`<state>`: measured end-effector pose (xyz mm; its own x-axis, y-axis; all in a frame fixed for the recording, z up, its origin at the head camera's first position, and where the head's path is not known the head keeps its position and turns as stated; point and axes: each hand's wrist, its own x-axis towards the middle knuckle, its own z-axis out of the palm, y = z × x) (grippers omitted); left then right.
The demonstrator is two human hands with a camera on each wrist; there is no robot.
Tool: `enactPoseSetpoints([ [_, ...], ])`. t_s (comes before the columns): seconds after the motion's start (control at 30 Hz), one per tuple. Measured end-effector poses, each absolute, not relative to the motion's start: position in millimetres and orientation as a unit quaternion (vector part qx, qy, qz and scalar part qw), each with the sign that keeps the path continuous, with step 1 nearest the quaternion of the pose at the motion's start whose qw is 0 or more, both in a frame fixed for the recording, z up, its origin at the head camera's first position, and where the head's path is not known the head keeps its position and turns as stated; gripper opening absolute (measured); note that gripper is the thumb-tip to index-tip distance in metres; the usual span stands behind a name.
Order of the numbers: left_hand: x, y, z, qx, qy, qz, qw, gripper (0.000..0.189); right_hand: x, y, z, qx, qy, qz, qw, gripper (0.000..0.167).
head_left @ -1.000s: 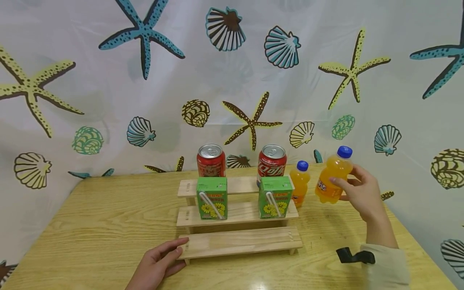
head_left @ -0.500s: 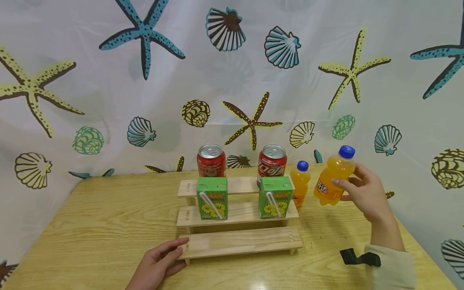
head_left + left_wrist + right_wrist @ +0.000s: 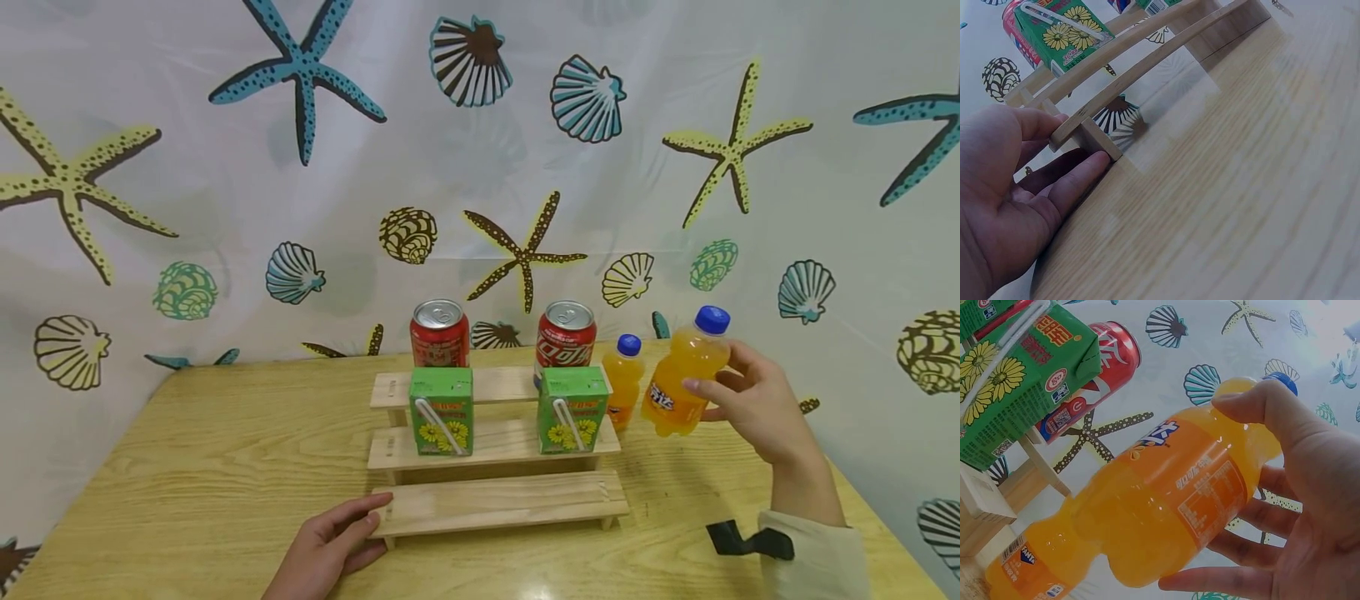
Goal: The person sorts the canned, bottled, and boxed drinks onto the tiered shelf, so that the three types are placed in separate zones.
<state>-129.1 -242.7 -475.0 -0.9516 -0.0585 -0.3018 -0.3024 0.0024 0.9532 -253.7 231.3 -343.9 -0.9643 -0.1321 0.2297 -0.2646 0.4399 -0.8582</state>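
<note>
My right hand (image 3: 757,408) holds an orange soda bottle (image 3: 675,383) with a blue cap, thumb on the near side and fingers behind. The bottle is raised off the table and tilted, its base to the left. Just left of it stands a second orange soda bottle (image 3: 622,383), beside the right end of a three-step wooden rack (image 3: 498,504). In the right wrist view the held bottle (image 3: 1172,487) overlaps the standing one (image 3: 1041,559). My left hand (image 3: 330,542) grips the left end of the rack's lowest step, its thumb (image 3: 1085,178) at the leg's foot.
Two green drink cartons (image 3: 442,412) with straws stand apart on the middle step. Behind them, two red soda cans (image 3: 440,342) stand at the top step. The wooden table (image 3: 225,450) reaches back to a cloth (image 3: 337,200) printed with shells and starfish.
The held bottle has tilted further, its base swinging left and slightly down towards the standing bottle, and its label has turned more to the front. My left hand stays at the rack.
</note>
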Motion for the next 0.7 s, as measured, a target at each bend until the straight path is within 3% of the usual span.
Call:
enactPoseSetpoints([
  [0.7, -127, -241, -473, -0.134, 0.702, 0.695, 0.078, 0.040, -242, 233, -332, 0.173, -0.851, 0.489, 0.083, 0.057],
])
